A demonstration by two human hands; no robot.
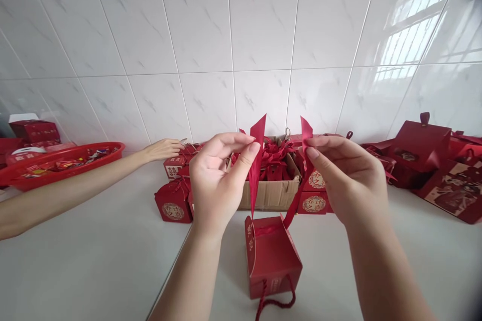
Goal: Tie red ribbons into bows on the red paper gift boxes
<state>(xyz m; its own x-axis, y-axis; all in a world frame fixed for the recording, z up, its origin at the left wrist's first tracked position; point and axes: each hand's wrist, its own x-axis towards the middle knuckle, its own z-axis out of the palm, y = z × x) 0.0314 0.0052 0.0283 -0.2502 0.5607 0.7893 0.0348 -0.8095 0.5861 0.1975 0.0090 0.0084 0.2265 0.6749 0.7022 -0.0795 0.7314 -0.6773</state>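
Between thumb and fingers, my left hand pinches one end of a red ribbon. My right hand pinches the ribbon's other end, held up at about the same height. Both pointed tips stick up above my fingers. The two lengths run down to a small red gift box on the table below, where a stretch of ribbon passes under its top edges. A twisted red cord handle hangs off the box's near side.
Behind my hands stands a cardboard box full of red ribbons. Red gift boxes flank it on both sides. A co-worker's arm reaches in from the left. A red basin holds wrapped sweets. A tiled wall rises behind.
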